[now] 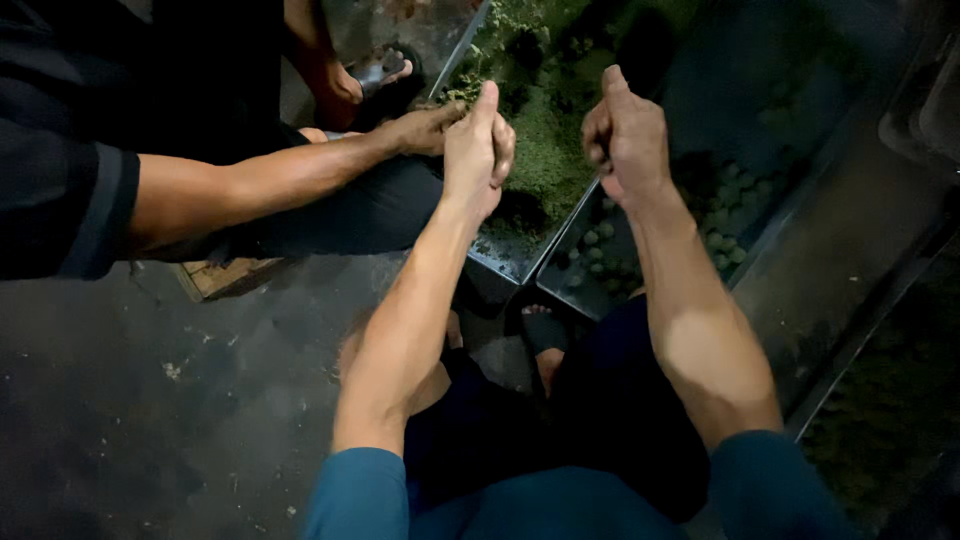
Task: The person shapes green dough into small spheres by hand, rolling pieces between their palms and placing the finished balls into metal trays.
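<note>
Seen from a single head-worn camera looking steeply down and slightly forward, the view takes in the wearer's own forearms rising from 6 o'clock toward the frame's centre. The left hand [478, 150] and right hand [625, 135] sit close to the lens, above a metal tray [520, 262] running toward 1 o'clock. A co-worker's arm [270, 185] enters from 9 o'clock. The dark floor [150, 400] fills the 7 o'clock corner.

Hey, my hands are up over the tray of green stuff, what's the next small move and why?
Probably lower the left hand onto the green crumbly heap. Both it and the right hand hover closed above the metal tray, and another person's hand already works the heap's left edge.
</note>
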